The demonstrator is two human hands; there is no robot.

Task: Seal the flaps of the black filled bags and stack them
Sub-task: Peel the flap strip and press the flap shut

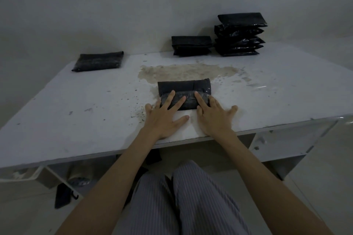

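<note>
Pressing with straight, spread fingers, the left hand point(162, 118) and the right hand point(214, 118) lie side by side on the near half of a black filled bag point(184, 94), neither one curled round it; thumbs and outer fingers spill onto the white worktop point(76, 110). If the pressure is uneven, I judge the flap could lift at the ends or crease, and pushing forward instead of down could slide the bag across the smooth surface before the seal takes. Its far half looks matte and folded over, while the near strip under the fingers has a glossy, tape-like sheen. It sits near the front edge, at the middle. Beyond it lies a brownish stain point(187, 71). At the far edge stand a low stack point(191, 46) and a taller stack point(240, 34), slightly uneven and perhaps prone to toppling; a single bag point(98, 62) lies apart at far left.
</note>
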